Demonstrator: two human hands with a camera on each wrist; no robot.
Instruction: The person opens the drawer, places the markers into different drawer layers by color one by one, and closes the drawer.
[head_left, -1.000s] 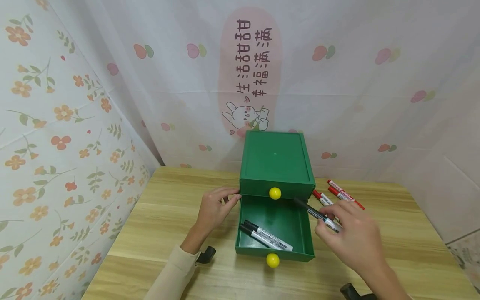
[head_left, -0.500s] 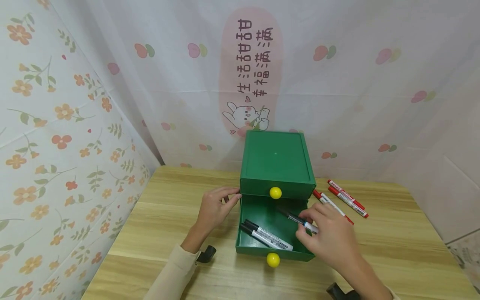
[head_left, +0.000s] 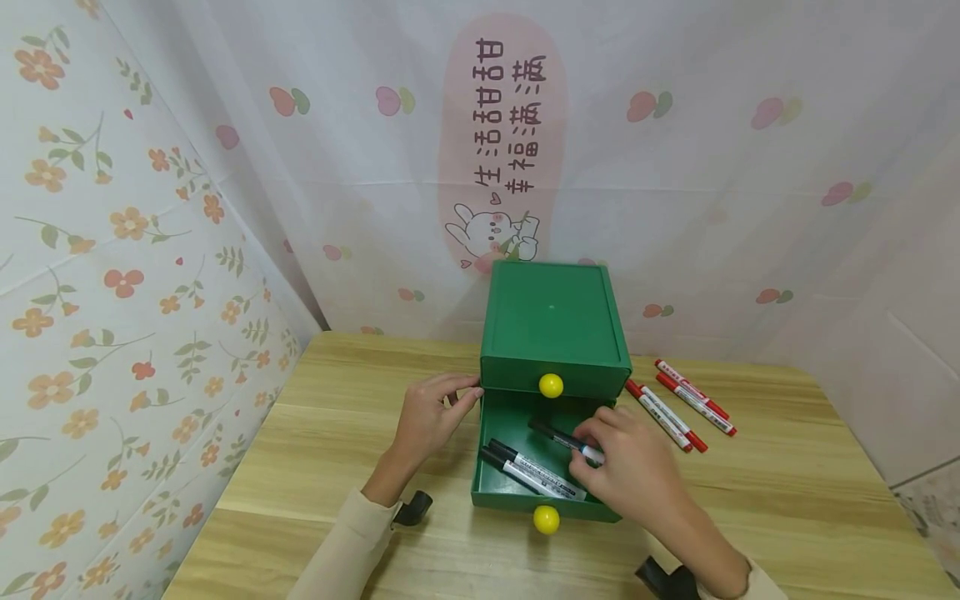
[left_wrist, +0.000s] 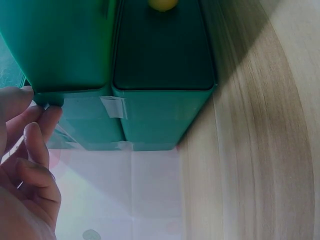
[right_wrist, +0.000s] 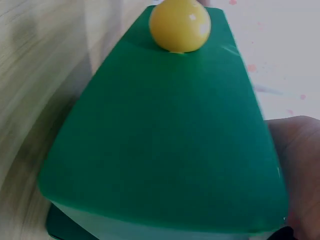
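nearest, at six o'clock, a yellow knob (head_left: 547, 520) fronts the pulled-out drawer (head_left: 510, 501); two black-capped markers (head_left: 543, 475) lie slantwise inside toward seven, caps pointing to ten. just beyond, the right hand (head_left: 626, 458), in from four o'clock, pinches a third black marker (head_left: 558, 437) by its pale barrel over the drawer floor, cap also toward ten; whether it touches down i can't tell. it seems best to lower it flat alongside the pair and let go only once it rests. farther back, at ten, the left hand (head_left: 435, 412) pinches the edge of the green cabinet (head_left: 555, 321), which should steady it; red markers (head_left: 697, 404) lie outside past two.
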